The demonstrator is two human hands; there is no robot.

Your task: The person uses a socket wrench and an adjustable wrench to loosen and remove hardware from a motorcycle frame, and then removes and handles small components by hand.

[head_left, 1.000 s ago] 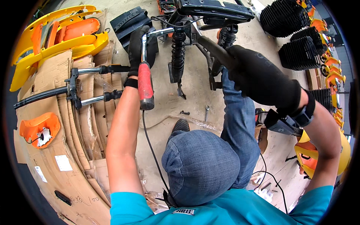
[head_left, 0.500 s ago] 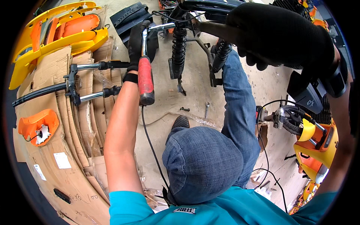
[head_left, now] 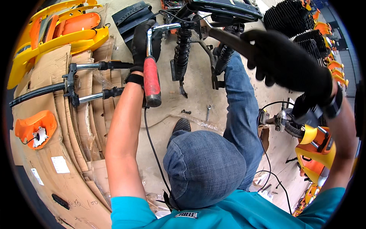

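My gloved left hand [head_left: 144, 44] is closed around the head end of a red-handled ratchet wrench [head_left: 152, 78]. A chrome bar [head_left: 166, 27] runs right from it to the dark vehicle frame [head_left: 207, 49]. In my gloved right hand [head_left: 286, 57], slightly blurred, is a hammer [head_left: 230, 41], gripped by its dark handle. The hammer's far end lies by the frame joint, where its head is partly hidden. Below that joint hang two black coil-spring shock absorbers, the left one [head_left: 183, 53] and the right one [head_left: 225, 59].
At left, a fork assembly [head_left: 72, 84] and an orange cover [head_left: 36, 129] lie on stacked cardboard [head_left: 57, 152]. Yellow and orange body panels [head_left: 76, 34] stand behind. A spanner [head_left: 208, 112] and a bolt [head_left: 186, 112] lie on the floor. A power tool [head_left: 280, 120] is at right.
My right hand and the hammer have come down, farther from the camera, with the handle now slanting more steeply. My left hand and the ratchet wrench stay nearly in place.
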